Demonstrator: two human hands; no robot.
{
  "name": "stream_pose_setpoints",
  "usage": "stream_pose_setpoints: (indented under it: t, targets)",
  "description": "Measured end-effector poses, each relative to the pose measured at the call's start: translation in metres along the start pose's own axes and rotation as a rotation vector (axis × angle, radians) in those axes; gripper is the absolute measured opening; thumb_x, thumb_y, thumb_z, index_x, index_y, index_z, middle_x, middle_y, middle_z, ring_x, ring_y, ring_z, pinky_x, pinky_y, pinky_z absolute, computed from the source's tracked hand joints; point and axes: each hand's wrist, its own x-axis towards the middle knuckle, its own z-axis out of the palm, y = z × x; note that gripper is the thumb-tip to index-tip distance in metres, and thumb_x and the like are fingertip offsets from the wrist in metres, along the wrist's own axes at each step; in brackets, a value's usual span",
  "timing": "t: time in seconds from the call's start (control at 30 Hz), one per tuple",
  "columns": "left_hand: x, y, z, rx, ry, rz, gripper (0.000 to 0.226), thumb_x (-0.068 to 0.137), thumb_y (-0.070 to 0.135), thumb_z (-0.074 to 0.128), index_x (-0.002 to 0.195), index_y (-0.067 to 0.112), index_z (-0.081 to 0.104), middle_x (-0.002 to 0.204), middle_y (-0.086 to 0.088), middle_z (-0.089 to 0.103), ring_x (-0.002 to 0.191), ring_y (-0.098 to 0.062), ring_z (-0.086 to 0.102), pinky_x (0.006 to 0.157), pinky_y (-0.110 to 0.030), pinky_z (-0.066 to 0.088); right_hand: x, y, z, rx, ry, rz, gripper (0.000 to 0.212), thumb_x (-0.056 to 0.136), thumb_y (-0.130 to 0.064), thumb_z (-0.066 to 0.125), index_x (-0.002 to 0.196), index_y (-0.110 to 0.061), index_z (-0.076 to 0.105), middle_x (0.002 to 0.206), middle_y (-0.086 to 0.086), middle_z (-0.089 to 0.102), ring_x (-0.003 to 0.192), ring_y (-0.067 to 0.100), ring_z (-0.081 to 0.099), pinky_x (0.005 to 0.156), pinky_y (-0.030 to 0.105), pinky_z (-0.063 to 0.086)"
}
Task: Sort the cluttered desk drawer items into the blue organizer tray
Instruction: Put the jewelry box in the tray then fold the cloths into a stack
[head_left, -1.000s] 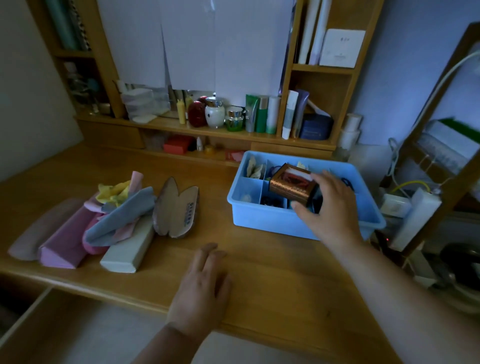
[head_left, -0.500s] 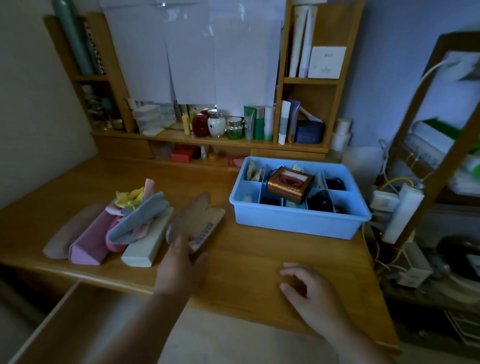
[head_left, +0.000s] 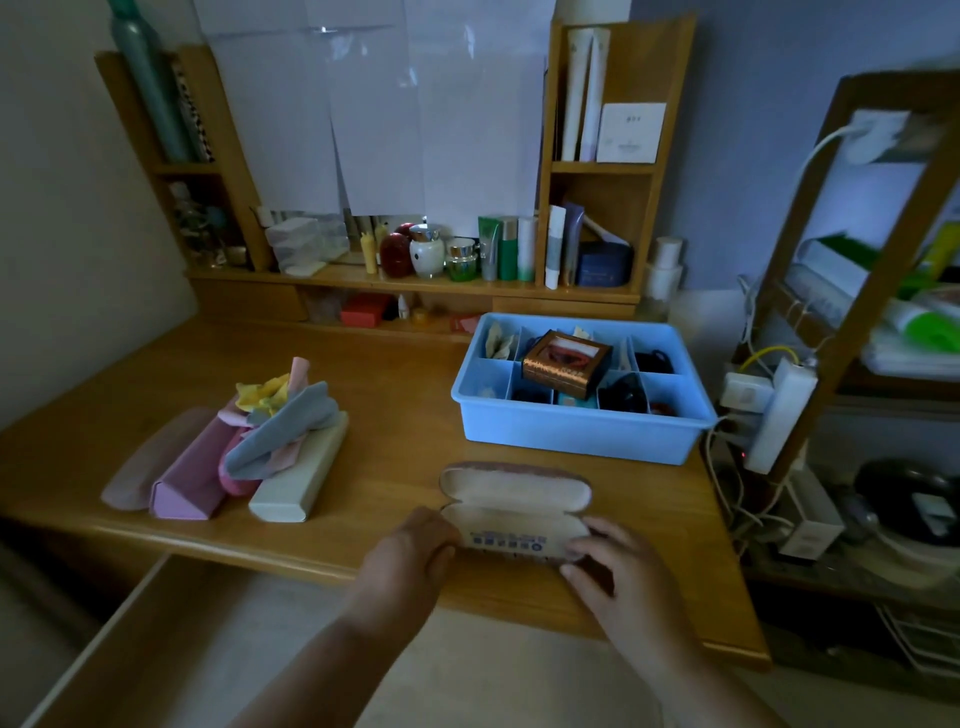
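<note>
An open glasses case (head_left: 514, 506) lies on the desk (head_left: 395, 415) near its front edge, lid laid back flat toward the blue tray (head_left: 576, 434), which stands just behind it and slightly to the right. The left hand (head_left: 410, 556) grips the case's left end with curled fingers; the right hand (head_left: 613, 566) holds the right end of the labelled half, fingers bent round its front rim. The two hands are apart, one at each end. The tray's compartments are already largely occupied: dark items on the right, pale folded pieces at the back left, and a brown box (head_left: 566, 364) resting tilted across the dividers rather than seated in a cell. Risk one: the case appears longer than any single compartment, so placing it in the tray would likely leave it riding on the dividers, where it could slide off or knock the tilted box. Risk two: the case sits close to the desk edge above the open drawer (head_left: 130, 639); a slip while closing or lifting it could drop it into the drawer or to the floor. Risk three: if the lid snaps shut under spring force, the fingertips on the rim could be caught. Whether anything lies inside the case cannot be told. To the left, well apart, several other cases with cloths (head_left: 280, 415) piled on them remain unsorted; the pile looks loose and could topple if brushed.
</note>
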Motion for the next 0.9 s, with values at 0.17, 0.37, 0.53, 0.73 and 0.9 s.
stream_pose_setpoints:
  t: [0.17, 0.37, 0.53, 0.73, 0.9]
  targets:
    - [0.038, 0.012, 0.026, -0.026, 0.006, -0.032, 0.012, 0.089, 0.013, 0.054, 0.095, 0.018, 0.064, 0.104, 0.003, 0.060, 0.090, -0.014, 0.058, 0.078, -0.026, 0.046, 0.024, 0.010, -0.007, -0.031, 0.082, 0.174, 0.030, 0.088, -0.036, 0.061, 0.117, -0.027, 0.062, 0.130, -0.011, 0.051, 0.121, 0.010, 0.045, 0.100, 0.022, 0.036]
    - [0.051, 0.011, 0.039, -0.016, -0.022, -0.031, 0.030, 0.093, 0.015, 0.048, 0.120, 0.026, 0.055, 0.136, 0.009, 0.048, 0.113, -0.008, 0.052, 0.094, -0.017, 0.041, 0.039, 0.008, -0.004, 0.036, 0.152, 0.199, 0.034, 0.087, -0.033, 0.062, 0.121, -0.032, 0.055, 0.121, -0.017, 0.049, 0.115, 0.007, 0.045, 0.098, 0.026, 0.041]
    - [0.028, 0.009, 0.024, -0.031, 0.067, -0.050, 0.043, 0.090, 0.022, 0.054, 0.131, 0.031, 0.044, 0.140, 0.013, 0.032, 0.110, -0.006, 0.054, 0.086, -0.017, 0.045, 0.021, 0.012, -0.003, 0.138, 0.354, 0.208, 0.026, 0.081, -0.025, 0.070, 0.075, -0.036, 0.048, 0.082, -0.015, 0.055, 0.074, 0.002, 0.053, 0.063, 0.017, 0.038]
    - [0.014, -0.037, -0.059, 0.190, 0.447, -0.097, 0.040, 0.079, 0.016, 0.072, 0.116, 0.012, 0.059, 0.118, -0.007, 0.053, 0.107, -0.022, 0.054, 0.086, -0.037, 0.051, 0.020, -0.028, 0.032, -0.020, -0.002, -0.131, 0.032, 0.078, -0.039, 0.070, 0.056, -0.030, 0.049, 0.053, -0.015, 0.049, 0.067, -0.004, 0.052, 0.054, 0.011, 0.038]
    - [0.044, -0.091, -0.117, 0.364, 0.364, -0.358, 0.075, 0.084, 0.029, 0.066, 0.145, 0.021, 0.024, 0.152, -0.011, 0.021, 0.135, -0.033, 0.031, 0.105, -0.046, 0.037, 0.041, -0.062, 0.050, -0.005, -0.142, -0.088, 0.041, 0.082, -0.048, 0.063, 0.053, -0.026, 0.043, 0.048, -0.007, 0.045, 0.051, 0.005, 0.047, 0.050, 0.019, 0.036]
